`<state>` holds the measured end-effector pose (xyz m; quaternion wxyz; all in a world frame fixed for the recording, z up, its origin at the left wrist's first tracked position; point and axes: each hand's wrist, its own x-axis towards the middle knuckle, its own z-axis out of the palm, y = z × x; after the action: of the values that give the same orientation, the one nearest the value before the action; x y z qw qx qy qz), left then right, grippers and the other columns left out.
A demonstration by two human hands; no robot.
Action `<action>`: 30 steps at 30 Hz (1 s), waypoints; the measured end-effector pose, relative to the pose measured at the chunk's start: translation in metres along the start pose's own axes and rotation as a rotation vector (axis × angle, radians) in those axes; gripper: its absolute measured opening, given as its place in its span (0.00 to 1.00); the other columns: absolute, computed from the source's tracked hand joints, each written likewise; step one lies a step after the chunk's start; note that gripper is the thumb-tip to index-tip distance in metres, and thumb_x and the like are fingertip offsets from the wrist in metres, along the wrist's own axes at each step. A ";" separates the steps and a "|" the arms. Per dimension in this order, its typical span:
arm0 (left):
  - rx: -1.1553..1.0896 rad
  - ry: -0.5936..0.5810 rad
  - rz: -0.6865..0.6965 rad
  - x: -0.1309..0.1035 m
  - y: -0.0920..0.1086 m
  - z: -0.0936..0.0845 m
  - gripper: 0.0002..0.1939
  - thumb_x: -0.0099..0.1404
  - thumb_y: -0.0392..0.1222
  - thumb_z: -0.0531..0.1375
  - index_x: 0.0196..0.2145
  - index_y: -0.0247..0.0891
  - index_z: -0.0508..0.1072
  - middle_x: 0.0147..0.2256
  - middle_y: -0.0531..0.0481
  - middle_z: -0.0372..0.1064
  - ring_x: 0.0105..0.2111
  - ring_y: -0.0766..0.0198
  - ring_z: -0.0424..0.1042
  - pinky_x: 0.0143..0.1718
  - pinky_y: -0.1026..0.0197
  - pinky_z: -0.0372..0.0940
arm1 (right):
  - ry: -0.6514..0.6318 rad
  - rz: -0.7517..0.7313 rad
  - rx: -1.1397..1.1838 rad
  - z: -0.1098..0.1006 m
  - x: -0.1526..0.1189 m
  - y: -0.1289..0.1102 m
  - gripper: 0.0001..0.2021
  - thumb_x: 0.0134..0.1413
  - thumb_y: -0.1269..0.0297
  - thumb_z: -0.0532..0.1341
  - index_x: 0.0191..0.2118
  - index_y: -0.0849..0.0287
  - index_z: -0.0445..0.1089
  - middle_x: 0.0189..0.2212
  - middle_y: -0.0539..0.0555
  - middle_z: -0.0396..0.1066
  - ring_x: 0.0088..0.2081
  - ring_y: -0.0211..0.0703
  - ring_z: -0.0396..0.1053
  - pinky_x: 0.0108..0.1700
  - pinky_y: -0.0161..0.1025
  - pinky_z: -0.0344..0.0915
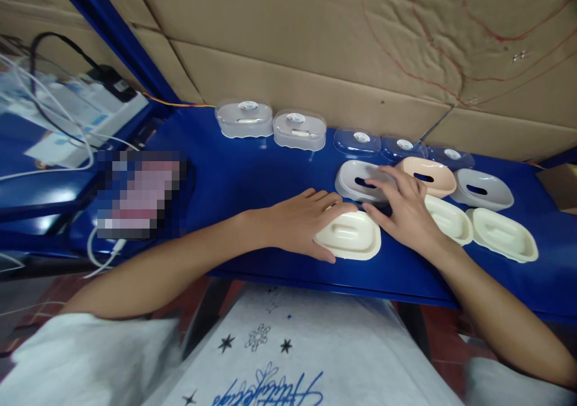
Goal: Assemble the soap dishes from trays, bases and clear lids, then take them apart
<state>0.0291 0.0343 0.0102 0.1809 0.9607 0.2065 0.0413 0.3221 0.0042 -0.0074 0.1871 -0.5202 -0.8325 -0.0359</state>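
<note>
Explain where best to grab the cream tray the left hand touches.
Probably grip the cream tray at its left end, from the left: this oblong is narrower front to back, so thumb and forefinger span it, as the left hand shows.

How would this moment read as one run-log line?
left hand: touching cream tray | right hand: at grey slotted dish | back: clear covers

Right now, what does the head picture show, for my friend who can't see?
A person's left hand grips one end of a cream dish on a blue table, while the right hand reaches over a grey slotted dish. Four more dishes sit to the right; two clear-topped boxes and three clear lids line the back.
</note>
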 end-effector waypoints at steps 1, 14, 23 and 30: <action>-0.005 0.002 -0.001 0.000 0.001 -0.001 0.52 0.67 0.62 0.74 0.75 0.38 0.57 0.67 0.34 0.67 0.65 0.39 0.69 0.63 0.46 0.60 | -0.002 0.008 0.003 0.001 0.000 0.002 0.26 0.75 0.47 0.58 0.71 0.50 0.66 0.76 0.68 0.59 0.77 0.72 0.57 0.72 0.72 0.53; 0.074 -0.023 -0.035 0.001 0.003 -0.003 0.61 0.68 0.62 0.74 0.82 0.44 0.41 0.70 0.35 0.66 0.65 0.40 0.70 0.64 0.46 0.58 | -0.005 0.062 0.106 -0.010 0.007 0.019 0.37 0.66 0.36 0.66 0.71 0.53 0.66 0.65 0.67 0.73 0.67 0.70 0.71 0.68 0.68 0.67; 0.177 0.061 -0.122 0.006 -0.002 -0.002 0.65 0.66 0.63 0.74 0.83 0.45 0.38 0.64 0.35 0.70 0.58 0.40 0.74 0.61 0.47 0.62 | -0.059 -0.063 0.172 -0.040 0.000 0.022 0.38 0.66 0.36 0.66 0.72 0.52 0.63 0.66 0.65 0.71 0.68 0.68 0.70 0.68 0.64 0.69; 0.016 0.135 -0.193 0.006 -0.007 0.006 0.66 0.66 0.58 0.75 0.83 0.51 0.32 0.71 0.33 0.58 0.66 0.35 0.69 0.64 0.40 0.64 | -0.108 -0.117 0.266 -0.034 -0.002 0.017 0.38 0.64 0.39 0.70 0.72 0.47 0.61 0.66 0.63 0.68 0.67 0.69 0.69 0.68 0.67 0.68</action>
<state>0.0327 0.0405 0.0018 0.1622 0.9328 0.3100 0.0866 0.3473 0.0018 0.0211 0.2069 -0.4425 -0.8677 0.0922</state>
